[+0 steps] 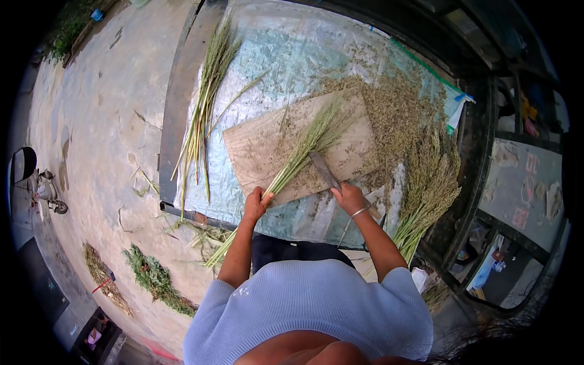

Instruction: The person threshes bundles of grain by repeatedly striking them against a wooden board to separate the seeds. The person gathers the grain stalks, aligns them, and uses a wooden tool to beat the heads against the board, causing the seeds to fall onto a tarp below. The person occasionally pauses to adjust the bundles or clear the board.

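My left hand is closed round the lower stems of a bundle of green grain stalks. Its seed heads fan out over a wooden board, and the cut ends pass beneath my left forearm. In my right hand is a flat, narrow, brownish-grey bar-like tool, whose exact kind I cannot make out. The tool's far end lies against or just over the stalks below their heads; contact is unclear. Loose seeds cover the sheet beyond the board's right side.
More stalks lie at the sheet's left, and a heap of seed-headed stalks at its right. The pale plastic sheet covers a platform with dark metal edges. Plant bundles and a parked scooter are on the concrete floor.
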A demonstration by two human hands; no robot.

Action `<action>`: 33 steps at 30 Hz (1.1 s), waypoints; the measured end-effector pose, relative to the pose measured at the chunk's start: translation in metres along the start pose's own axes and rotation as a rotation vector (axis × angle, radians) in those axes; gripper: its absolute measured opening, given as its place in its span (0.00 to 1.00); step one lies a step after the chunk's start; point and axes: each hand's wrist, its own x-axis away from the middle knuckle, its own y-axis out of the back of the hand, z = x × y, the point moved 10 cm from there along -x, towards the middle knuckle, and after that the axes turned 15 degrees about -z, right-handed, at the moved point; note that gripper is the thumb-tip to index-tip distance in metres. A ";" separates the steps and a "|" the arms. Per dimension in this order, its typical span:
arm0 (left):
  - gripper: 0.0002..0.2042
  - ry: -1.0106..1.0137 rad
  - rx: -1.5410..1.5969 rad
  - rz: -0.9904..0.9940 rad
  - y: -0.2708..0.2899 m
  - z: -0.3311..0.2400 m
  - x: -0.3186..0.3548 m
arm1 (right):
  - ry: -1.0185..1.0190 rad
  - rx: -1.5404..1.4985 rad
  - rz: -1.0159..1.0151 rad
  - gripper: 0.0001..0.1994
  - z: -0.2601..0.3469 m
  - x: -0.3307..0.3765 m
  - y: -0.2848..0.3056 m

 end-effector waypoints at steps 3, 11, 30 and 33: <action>0.17 0.043 0.083 0.044 -0.006 0.016 0.002 | 0.028 0.008 -0.029 0.16 0.008 -0.004 0.008; 0.12 0.354 0.422 0.303 -0.032 0.013 0.007 | 0.219 -0.005 -0.074 0.14 0.044 -0.013 0.013; 0.25 0.024 -0.155 0.223 -0.025 0.017 -0.013 | -0.151 0.362 -0.168 0.15 -0.039 -0.131 0.035; 0.25 0.075 -0.095 0.271 -0.030 0.020 -0.014 | 0.253 0.136 -0.073 0.16 0.041 -0.096 0.018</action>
